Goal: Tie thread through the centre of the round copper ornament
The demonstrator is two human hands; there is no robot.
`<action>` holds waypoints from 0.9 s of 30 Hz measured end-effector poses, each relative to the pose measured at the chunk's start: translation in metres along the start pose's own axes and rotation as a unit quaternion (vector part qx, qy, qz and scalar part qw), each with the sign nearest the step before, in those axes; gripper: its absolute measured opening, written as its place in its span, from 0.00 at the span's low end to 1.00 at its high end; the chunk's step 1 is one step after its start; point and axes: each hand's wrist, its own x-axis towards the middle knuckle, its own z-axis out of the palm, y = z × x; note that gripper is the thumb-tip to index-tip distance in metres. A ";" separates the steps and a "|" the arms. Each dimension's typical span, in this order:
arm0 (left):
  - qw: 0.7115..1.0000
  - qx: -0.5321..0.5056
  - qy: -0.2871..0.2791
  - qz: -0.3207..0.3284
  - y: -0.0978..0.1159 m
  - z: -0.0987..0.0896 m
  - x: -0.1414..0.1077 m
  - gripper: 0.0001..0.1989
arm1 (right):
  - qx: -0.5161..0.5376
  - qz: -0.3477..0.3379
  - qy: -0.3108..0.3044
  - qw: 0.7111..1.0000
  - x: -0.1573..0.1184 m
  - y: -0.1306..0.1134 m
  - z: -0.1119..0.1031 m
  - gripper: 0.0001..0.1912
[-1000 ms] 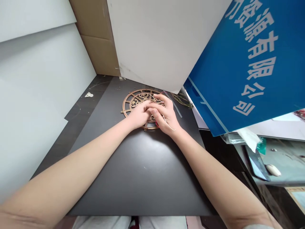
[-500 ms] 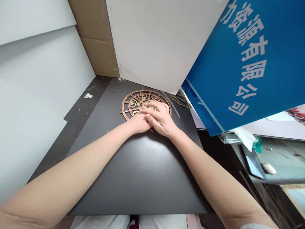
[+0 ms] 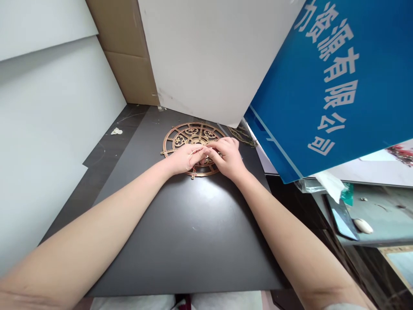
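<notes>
Running approx. L-R, pale thread (image 3: 195, 151) has L hand (image 3: 184, 159) & R hand (image 3: 229, 158) grips pinched on it over flat disc (image 3: 197, 140).

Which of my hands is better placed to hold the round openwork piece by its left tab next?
Left, probably: your left hand is over the openwork piece, close to the left tab; your right hand is farther away, over its right side.

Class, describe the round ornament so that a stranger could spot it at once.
Look at the dark table. Toward its far end, partly covered by the left hand and right hand, lies the round ornament. Unlike the plain white board behind it, it is copper-coloured openwork with spokes and curling patterns.
</notes>
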 end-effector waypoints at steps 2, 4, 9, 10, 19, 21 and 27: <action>1.000 -0.012 0.004 -0.004 0.000 -0.001 0.000 0.37 | 0.003 -0.001 -0.004 1.000 0.000 -0.001 0.001 0.24; 0.999 -0.034 0.006 -0.003 0.001 -0.002 -0.001 0.38 | 0.008 -0.004 -0.005 1.000 0.001 0.000 0.001 0.23; 0.995 -0.098 0.005 0.001 0.000 -0.004 -0.003 0.38 | 0.016 0.009 0.024 1.000 0.001 0.005 0.003 0.24; 0.993 -0.117 0.011 -0.005 -0.001 -0.003 -0.003 0.37 | 0.017 0.012 0.033 0.999 0.000 0.005 0.003 0.24; 0.965 -0.220 0.134 -0.049 -0.011 0.003 0.008 0.41 | 0.001 0.003 0.007 1.000 -0.003 -0.002 0.002 0.22; 0.962 -0.229 0.138 -0.061 -0.009 0.004 0.007 0.41 | -0.012 -0.003 -0.011 1.000 -0.002 -0.002 0.003 0.21; 0.969 -0.205 0.129 -0.046 -0.004 0.003 0.002 0.36 | -0.054 0.000 -0.002 0.999 -0.001 0.003 0.008 0.16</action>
